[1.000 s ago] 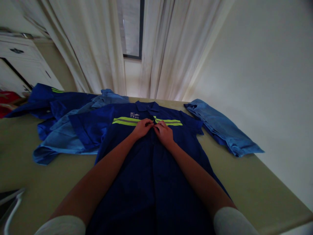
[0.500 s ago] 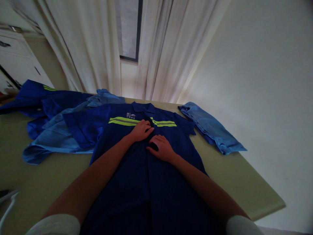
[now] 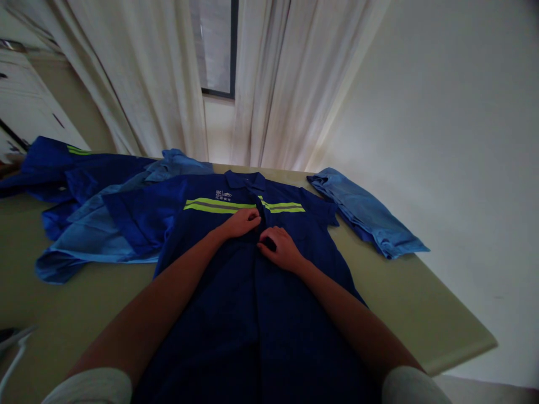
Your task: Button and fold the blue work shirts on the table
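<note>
A dark blue short-sleeved work shirt [image 3: 219, 292] lies front up, its collar at the far side. A yellow-green band with a grey stripe crosses its chest, and white lettering sits above that on the left. My left hand [image 3: 243, 222] is closed on the front placket just below the band, fingers bent together at the cloth's edge. Just to the right and a little nearer, my right hand [image 3: 280, 247] pinches the placket, thumb and fingertips curled inward. Any button between the fingers is too small and dark to make out.
Under the shirt is a yellowish table [image 3: 438, 325], its corner at the right. A folded light blue garment [image 3: 370, 216] rests at the right. Heaped blue clothes [image 3: 92, 219] lie left. Curtains [image 3: 155, 73] hang behind; a white cable [image 3: 17, 359] shows lower left.
My left fingers have drawn in from a looser spread at the placket. The right hand's thumb and fingers have come closer together, slightly higher. The view has shifted a little.
</note>
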A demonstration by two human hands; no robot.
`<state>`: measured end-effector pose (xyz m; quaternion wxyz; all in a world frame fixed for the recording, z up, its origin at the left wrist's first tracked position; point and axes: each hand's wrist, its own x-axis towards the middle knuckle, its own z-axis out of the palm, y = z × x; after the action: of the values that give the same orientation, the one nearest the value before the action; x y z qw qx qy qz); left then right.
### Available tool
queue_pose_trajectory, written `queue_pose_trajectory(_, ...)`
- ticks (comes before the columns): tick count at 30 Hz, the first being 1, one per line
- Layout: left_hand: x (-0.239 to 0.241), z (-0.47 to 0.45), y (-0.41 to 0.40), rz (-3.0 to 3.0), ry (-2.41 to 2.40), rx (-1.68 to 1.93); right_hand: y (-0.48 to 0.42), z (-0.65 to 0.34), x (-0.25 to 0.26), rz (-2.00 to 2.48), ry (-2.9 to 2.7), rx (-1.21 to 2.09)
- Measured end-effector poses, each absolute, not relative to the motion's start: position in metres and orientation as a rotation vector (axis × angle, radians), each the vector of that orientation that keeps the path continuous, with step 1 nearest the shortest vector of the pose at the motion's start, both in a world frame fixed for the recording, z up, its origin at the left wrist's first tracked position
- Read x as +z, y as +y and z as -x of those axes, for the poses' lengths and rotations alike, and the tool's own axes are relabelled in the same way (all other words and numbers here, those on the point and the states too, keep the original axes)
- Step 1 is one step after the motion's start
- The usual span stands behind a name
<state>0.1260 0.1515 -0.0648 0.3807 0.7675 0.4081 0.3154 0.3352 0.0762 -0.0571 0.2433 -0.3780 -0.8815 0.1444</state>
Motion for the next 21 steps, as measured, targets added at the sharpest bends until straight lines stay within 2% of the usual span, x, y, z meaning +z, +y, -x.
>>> queue_pose_trajectory(6, -0.056, -0.13, 0.151, -2.246, 1.089, 0.64, 0.081, -0.334, -0.058, 1.179, -2.344, 0.451)
queue_pose_trajectory(14, -0.066, -0.129, 0.15, -1.971, 0.982, 0.715, 0.081, -0.332, -0.063, 1.213, -2.311, 0.323)
queue_pose_trajectory(21, -0.068, -0.131, 0.147, -1.869, 0.99, 0.868, 0.09, -0.332, -0.066, 1.222, -2.093, 0.553)
